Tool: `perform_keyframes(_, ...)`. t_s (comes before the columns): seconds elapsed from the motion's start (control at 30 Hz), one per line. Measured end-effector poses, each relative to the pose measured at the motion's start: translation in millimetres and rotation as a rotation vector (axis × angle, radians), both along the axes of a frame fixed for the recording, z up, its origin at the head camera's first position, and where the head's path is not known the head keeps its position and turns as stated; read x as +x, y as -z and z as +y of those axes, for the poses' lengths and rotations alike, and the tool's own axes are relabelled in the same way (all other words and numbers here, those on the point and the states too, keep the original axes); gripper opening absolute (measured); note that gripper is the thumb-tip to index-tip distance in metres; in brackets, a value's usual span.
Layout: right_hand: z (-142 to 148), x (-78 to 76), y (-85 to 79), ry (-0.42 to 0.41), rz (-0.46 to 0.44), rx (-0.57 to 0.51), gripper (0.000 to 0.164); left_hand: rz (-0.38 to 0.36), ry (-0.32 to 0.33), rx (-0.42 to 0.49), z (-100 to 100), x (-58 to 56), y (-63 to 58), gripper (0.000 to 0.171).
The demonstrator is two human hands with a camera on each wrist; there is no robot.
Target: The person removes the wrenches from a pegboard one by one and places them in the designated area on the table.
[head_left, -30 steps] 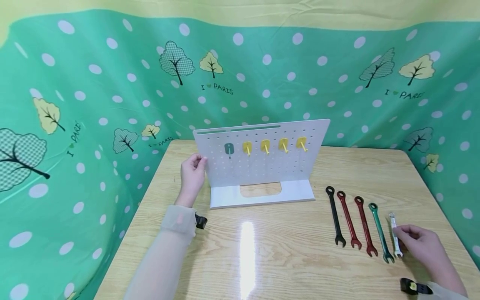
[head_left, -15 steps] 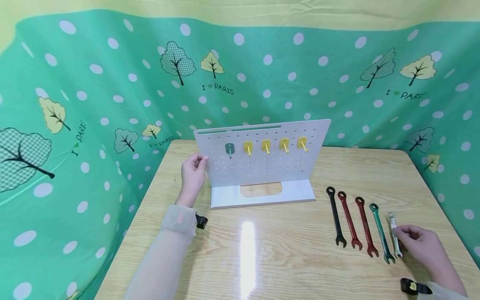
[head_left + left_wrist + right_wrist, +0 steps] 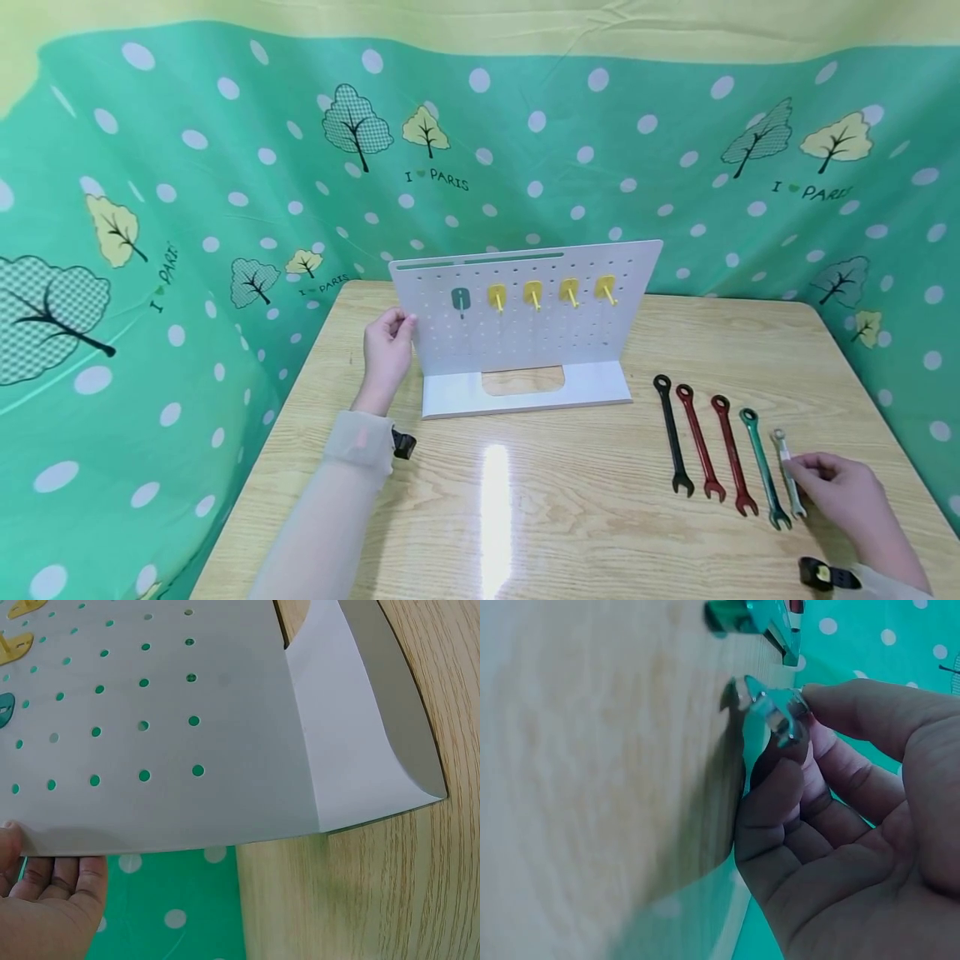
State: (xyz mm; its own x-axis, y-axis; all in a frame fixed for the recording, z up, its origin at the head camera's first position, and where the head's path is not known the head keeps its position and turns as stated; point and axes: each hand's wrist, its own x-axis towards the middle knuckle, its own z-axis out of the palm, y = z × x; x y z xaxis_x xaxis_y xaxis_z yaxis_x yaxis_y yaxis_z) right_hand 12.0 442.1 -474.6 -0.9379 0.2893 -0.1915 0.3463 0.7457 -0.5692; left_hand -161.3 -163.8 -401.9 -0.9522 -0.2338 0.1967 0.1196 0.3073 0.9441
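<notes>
A white pegboard stand [image 3: 525, 342] stands upright on the wooden table. My left hand [image 3: 387, 354] pinches its left edge, thumb on the front face and fingers [image 3: 64, 877] behind, as the left wrist view shows. At the table's right side my right hand [image 3: 843, 492] pinches a small silver combination wrench [image 3: 792, 483] between thumb and fingertips. The right wrist view shows its open end [image 3: 776, 712] close over the tabletop. Just left of it lies a green wrench [image 3: 763, 467], then two red wrenches, one nearer [image 3: 733, 454] and one farther [image 3: 699, 442], and a black wrench [image 3: 672, 437].
One dark green hook [image 3: 461, 300] and several yellow hooks [image 3: 532, 293] stick out in a row on the pegboard. Its base has an oblong cutout [image 3: 522, 381]. A green dotted curtain [image 3: 525, 167] hangs behind and beside the table [image 3: 585, 500].
The silver wrench's ring end has swung slightly left in my right hand's pinch. My left hand stays on the pegboard's edge. The head view has shifted a little.
</notes>
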Motion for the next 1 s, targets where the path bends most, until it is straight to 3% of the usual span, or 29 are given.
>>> perform_keyframes(0.53,-5.5,-3.5,-6.2,-0.042,-0.022,0.062,0.04,-0.002,0.003,-0.029,-0.5,0.8,-0.5,0.017)
perform_keyframes(1.0,-10.1,-5.3,-7.5,-0.018,-0.054,0.061,0.036,-0.011,0.002,-0.032,-0.5,1.6,-0.6,0.018)
